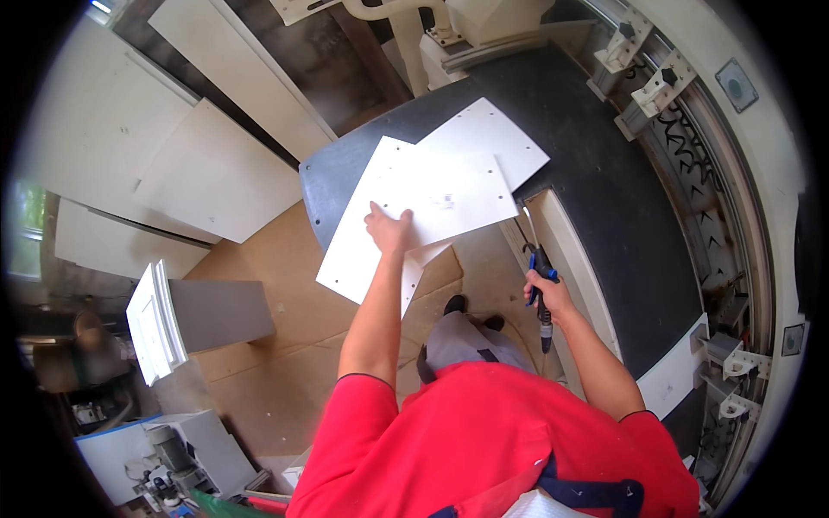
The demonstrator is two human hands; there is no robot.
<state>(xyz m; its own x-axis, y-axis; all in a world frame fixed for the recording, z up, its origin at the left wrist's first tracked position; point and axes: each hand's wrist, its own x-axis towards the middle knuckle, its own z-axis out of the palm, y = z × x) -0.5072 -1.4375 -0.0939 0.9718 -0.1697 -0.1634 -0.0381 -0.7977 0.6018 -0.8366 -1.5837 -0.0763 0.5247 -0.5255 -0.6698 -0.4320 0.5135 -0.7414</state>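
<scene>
My left hand (389,230) rests on a white drilled panel (442,194), its visible fingers spread on the top face. This panel overlaps a second white panel (492,134) and juts past the edge of the dark worktable (622,198). Beneath its near side, part of another white board (414,272) shows. In my right hand (547,290) is a blue and black air blow gun (541,263), gripped by the handle. Its thin bent nozzle points up toward the right corner of the top panel. A hose connects at the gun's lower end.
Large white boards (216,173) lean at the left. A cabinet-like piece with a white front (155,324) stands on the brown floor covering (259,371). Machine rails with clamps (661,82) run along the right side. Equipment with a motor (164,445) sits at the lower left.
</scene>
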